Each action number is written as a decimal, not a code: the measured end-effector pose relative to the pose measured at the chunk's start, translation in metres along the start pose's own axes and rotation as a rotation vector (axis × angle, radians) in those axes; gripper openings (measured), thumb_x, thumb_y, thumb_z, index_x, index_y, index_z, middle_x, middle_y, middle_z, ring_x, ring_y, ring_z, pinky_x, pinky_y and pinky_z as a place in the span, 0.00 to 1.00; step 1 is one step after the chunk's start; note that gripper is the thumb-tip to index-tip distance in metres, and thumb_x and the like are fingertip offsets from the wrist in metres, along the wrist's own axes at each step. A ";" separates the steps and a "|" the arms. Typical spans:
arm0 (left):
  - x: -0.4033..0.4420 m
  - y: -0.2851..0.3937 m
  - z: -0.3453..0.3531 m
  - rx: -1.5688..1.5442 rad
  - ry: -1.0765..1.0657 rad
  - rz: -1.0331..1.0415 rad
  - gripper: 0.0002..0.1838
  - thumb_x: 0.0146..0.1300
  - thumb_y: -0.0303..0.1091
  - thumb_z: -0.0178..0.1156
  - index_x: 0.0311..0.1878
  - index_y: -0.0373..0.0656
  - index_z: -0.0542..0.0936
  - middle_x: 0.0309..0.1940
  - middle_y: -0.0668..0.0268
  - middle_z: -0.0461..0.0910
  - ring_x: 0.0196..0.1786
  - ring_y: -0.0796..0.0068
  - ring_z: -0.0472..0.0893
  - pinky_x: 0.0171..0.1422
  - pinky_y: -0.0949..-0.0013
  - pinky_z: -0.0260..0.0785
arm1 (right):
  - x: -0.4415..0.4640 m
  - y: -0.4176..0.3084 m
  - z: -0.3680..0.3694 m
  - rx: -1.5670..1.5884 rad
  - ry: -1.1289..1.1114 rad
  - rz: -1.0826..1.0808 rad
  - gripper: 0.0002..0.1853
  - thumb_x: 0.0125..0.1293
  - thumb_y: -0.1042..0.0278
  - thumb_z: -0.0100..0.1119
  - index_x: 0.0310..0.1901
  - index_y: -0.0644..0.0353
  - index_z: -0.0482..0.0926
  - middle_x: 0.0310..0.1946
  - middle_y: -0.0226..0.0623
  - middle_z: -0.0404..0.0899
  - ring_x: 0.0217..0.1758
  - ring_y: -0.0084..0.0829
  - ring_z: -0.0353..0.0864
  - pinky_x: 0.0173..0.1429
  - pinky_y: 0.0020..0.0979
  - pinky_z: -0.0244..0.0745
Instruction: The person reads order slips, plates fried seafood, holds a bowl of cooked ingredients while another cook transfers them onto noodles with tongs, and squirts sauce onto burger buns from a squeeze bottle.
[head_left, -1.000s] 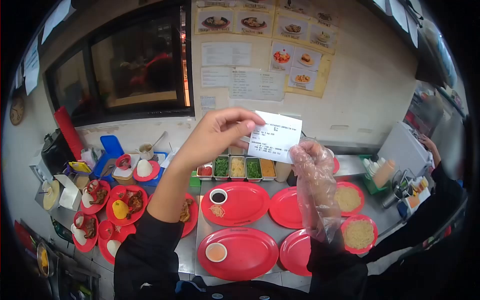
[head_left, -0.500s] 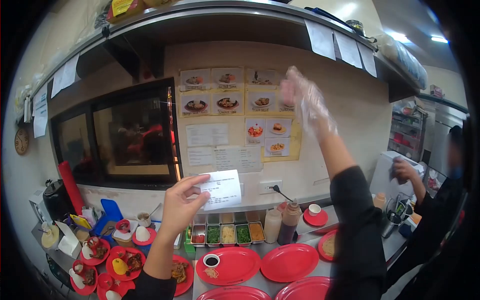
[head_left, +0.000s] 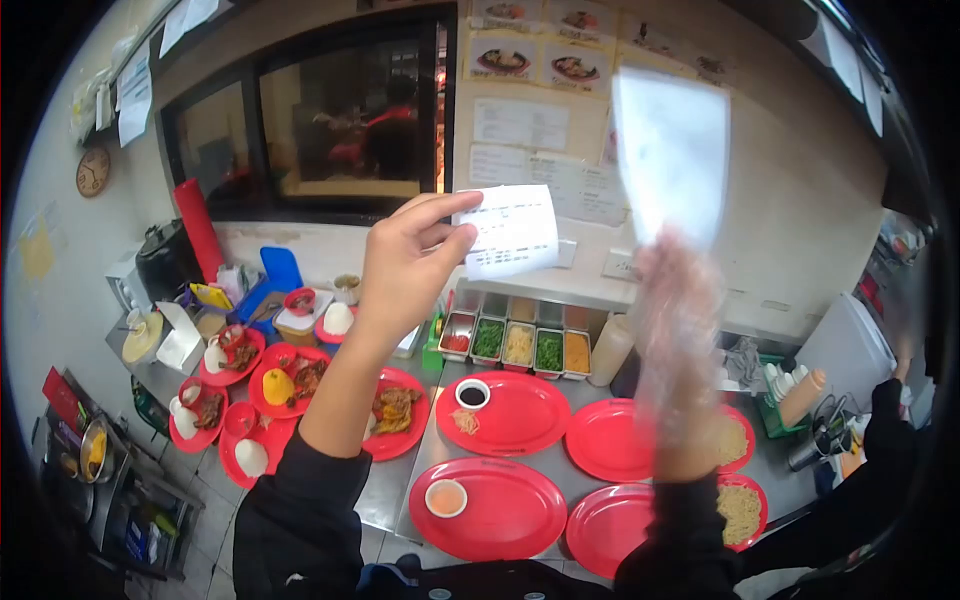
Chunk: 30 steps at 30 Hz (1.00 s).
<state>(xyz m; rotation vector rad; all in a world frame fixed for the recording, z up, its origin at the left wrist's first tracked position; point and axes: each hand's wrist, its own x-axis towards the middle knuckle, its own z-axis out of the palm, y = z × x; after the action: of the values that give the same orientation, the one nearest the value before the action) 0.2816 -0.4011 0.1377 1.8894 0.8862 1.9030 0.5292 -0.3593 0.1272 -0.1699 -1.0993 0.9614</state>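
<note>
Between the thumb and fingers of my left hand (head_left: 415,255) is a small printed receipt (head_left: 512,232), raised above the counter. My right hand (head_left: 680,290), in a clear plastic glove and blurred by motion, grips the lower end of a white paper slip (head_left: 672,155). The print on that slip is too smeared to read. Below both hands lie several red oval plates; one plate (head_left: 535,405) bears a small bowl of dark sauce (head_left: 472,394) and some shreds. Another red plate (head_left: 520,530) carries a cup of pinkish sauce (head_left: 446,498).
Metal tubs of chopped toppings (head_left: 520,345) and a squeeze bottle (head_left: 612,350) line the counter's back. Filled red plates (head_left: 400,440) crowd the left. Plates of noodles (head_left: 740,510) sit at right. A person's dark sleeve (head_left: 885,430) shows at far right.
My right hand has come down from the wall and now holds a paper slip. The view has tilted down and turned left; my left hand keeps the receipt.
</note>
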 end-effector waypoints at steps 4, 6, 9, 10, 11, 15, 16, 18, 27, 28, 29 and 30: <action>-0.005 -0.020 0.008 -0.142 -0.045 -0.150 0.14 0.62 0.27 0.60 0.51 0.33 0.79 0.47 0.65 0.76 0.44 0.80 0.79 0.45 0.79 0.72 | -0.109 0.031 0.035 0.020 0.206 0.377 0.12 0.62 0.70 0.60 0.45 0.65 0.73 0.31 0.34 0.77 0.25 0.22 0.78 0.29 0.24 0.76; -0.009 -0.033 0.012 -0.042 -0.067 -0.123 0.13 0.61 0.26 0.62 0.48 0.32 0.80 0.44 0.65 0.78 0.43 0.80 0.80 0.43 0.80 0.73 | -0.131 0.052 0.032 0.053 0.184 0.473 0.15 0.62 0.70 0.60 0.47 0.67 0.70 0.33 0.38 0.78 0.25 0.26 0.80 0.29 0.29 0.79; -0.020 -0.066 0.013 -0.179 0.001 -0.134 0.13 0.57 0.25 0.65 0.46 0.33 0.81 0.42 0.62 0.80 0.39 0.80 0.82 0.39 0.80 0.73 | -0.153 0.075 0.042 0.001 0.269 0.590 0.16 0.62 0.70 0.59 0.47 0.68 0.70 0.34 0.43 0.79 0.25 0.30 0.81 0.28 0.32 0.80; -0.023 -0.072 0.008 -0.185 0.016 -0.177 0.13 0.56 0.23 0.65 0.45 0.32 0.81 0.42 0.62 0.80 0.38 0.81 0.82 0.39 0.81 0.73 | -0.155 0.076 0.043 0.016 0.215 0.616 0.16 0.62 0.70 0.59 0.48 0.67 0.70 0.37 0.42 0.78 0.34 0.31 0.82 0.39 0.33 0.80; -0.025 -0.078 0.001 -0.192 0.003 -0.186 0.13 0.56 0.23 0.65 0.45 0.32 0.81 0.42 0.62 0.80 0.38 0.81 0.82 0.39 0.81 0.73 | -0.154 0.081 0.041 0.013 0.233 0.615 0.16 0.62 0.70 0.59 0.48 0.67 0.70 0.37 0.42 0.78 0.34 0.31 0.82 0.39 0.33 0.80; -0.037 -0.095 -0.022 -0.168 -0.099 -0.367 0.15 0.56 0.22 0.65 0.47 0.31 0.79 0.39 0.60 0.81 0.39 0.80 0.81 0.40 0.81 0.72 | -0.155 0.105 0.025 -0.066 0.433 0.380 0.15 0.60 0.74 0.60 0.49 0.65 0.74 0.38 0.33 0.79 0.41 0.23 0.78 0.50 0.26 0.73; -0.038 -0.098 -0.025 -0.176 -0.137 -0.404 0.16 0.56 0.21 0.64 0.49 0.31 0.78 0.38 0.59 0.82 0.39 0.80 0.81 0.40 0.81 0.72 | -0.152 0.110 0.019 -0.134 0.380 0.374 0.13 0.59 0.75 0.61 0.46 0.64 0.75 0.38 0.32 0.79 0.40 0.22 0.78 0.50 0.26 0.73; -0.044 -0.107 -0.025 -0.259 -0.128 -0.361 0.16 0.56 0.21 0.64 0.49 0.30 0.78 0.37 0.59 0.82 0.37 0.79 0.82 0.40 0.80 0.73 | -0.149 0.113 0.026 -0.266 0.286 0.332 0.07 0.57 0.76 0.64 0.37 0.64 0.79 0.36 0.31 0.79 0.38 0.21 0.77 0.47 0.25 0.72; -0.069 -0.150 -0.041 -0.433 -0.195 -0.490 0.13 0.62 0.24 0.59 0.50 0.31 0.77 0.39 0.61 0.82 0.39 0.79 0.82 0.41 0.78 0.74 | -0.152 0.147 0.006 -0.589 0.052 0.463 0.09 0.57 0.75 0.65 0.39 0.66 0.81 0.36 0.35 0.80 0.41 0.22 0.77 0.49 0.27 0.72; -0.073 -0.157 -0.041 -0.439 -0.188 -0.489 0.13 0.63 0.25 0.59 0.50 0.32 0.77 0.39 0.61 0.82 0.39 0.79 0.82 0.42 0.77 0.75 | -0.148 0.145 0.020 -0.590 0.055 0.474 0.09 0.57 0.75 0.65 0.39 0.66 0.81 0.36 0.35 0.80 0.41 0.22 0.77 0.49 0.27 0.72; -0.078 -0.163 -0.042 -0.439 -0.185 -0.501 0.13 0.63 0.25 0.59 0.50 0.32 0.77 0.39 0.61 0.82 0.39 0.79 0.82 0.42 0.77 0.75 | -0.143 0.141 0.040 -0.394 0.162 0.480 0.10 0.56 0.74 0.66 0.40 0.66 0.81 0.36 0.34 0.81 0.40 0.23 0.78 0.48 0.27 0.73; -0.085 -0.167 -0.042 -0.455 -0.216 -0.547 0.12 0.63 0.25 0.59 0.49 0.32 0.77 0.39 0.61 0.82 0.39 0.79 0.81 0.42 0.77 0.75 | -0.141 0.140 0.051 -0.198 0.267 0.485 0.11 0.56 0.74 0.67 0.41 0.66 0.81 0.36 0.34 0.81 0.39 0.23 0.79 0.46 0.27 0.73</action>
<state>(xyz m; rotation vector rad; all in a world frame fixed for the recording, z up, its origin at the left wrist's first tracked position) 0.2138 -0.3351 -0.0296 1.3706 0.7260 1.3916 0.3916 -0.3940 -0.0212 -0.7318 -0.9190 1.2155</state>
